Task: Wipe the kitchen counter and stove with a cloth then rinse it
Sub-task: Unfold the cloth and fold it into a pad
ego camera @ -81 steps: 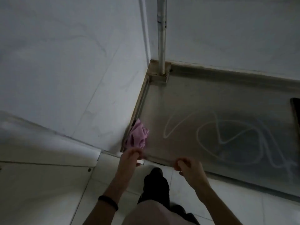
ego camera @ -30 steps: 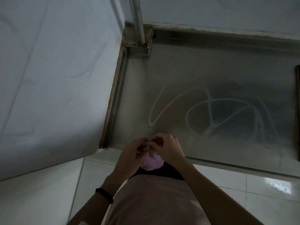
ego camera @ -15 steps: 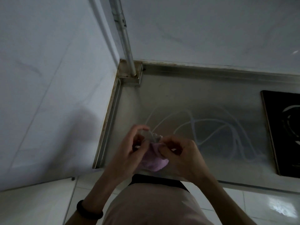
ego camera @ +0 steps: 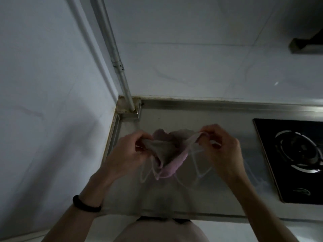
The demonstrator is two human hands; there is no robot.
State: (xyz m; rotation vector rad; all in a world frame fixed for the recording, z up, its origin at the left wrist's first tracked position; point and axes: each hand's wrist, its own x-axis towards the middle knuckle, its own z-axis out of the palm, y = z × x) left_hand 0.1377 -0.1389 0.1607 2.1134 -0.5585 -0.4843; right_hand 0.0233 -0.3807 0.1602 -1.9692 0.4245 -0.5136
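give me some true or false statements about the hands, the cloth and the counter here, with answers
1. Both the left hand and the right hand hold the pink cloth above the counter. True.
2. The pink cloth lies flat on the stove. False: it is held up in the hands, and the stove lies to its right.
3. White squiggly streaks mark the counter. True.
4. A black band sits on the right wrist. False: it is on the left wrist.
5. A metal pipe rises from the counter's back left corner. True.
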